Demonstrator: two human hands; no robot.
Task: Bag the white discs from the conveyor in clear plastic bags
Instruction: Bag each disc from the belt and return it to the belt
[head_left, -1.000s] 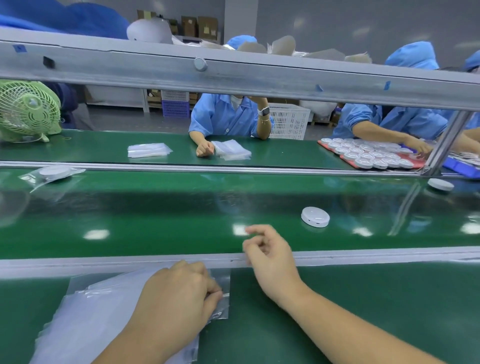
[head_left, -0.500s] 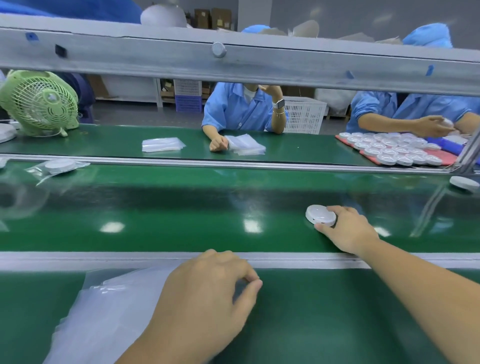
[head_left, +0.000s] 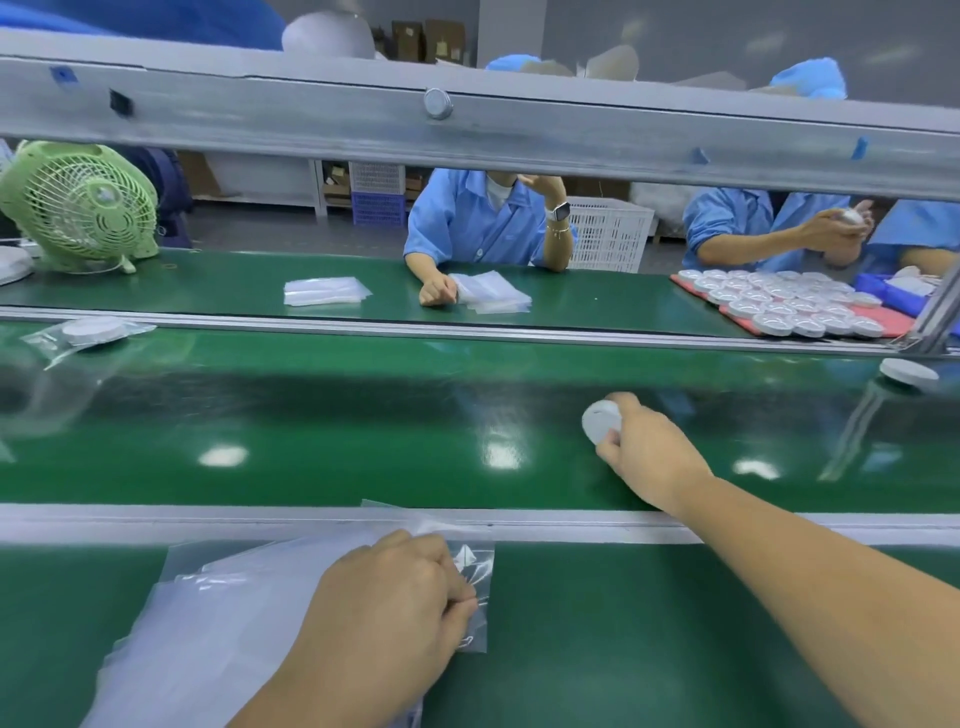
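Head view: the right hand (head_left: 649, 457) reaches over the green conveyor (head_left: 363, 426) and grips a white disc (head_left: 601, 421) by its edge, the disc tilted up with its flat face to the left. The left hand (head_left: 384, 608) lies curled on the near desk (head_left: 649, 649), pinching the top clear bag (head_left: 475, 571) of a stack of bags (head_left: 218, 613). A second disc (head_left: 909, 375) lies flat on the conveyor at far right, well apart from the held one. A bagged disc (head_left: 93, 332) lies on the conveyor at far left. Across the line stand a green fan (head_left: 78, 205) and a red tray (head_left: 893, 319) crowded with discs.
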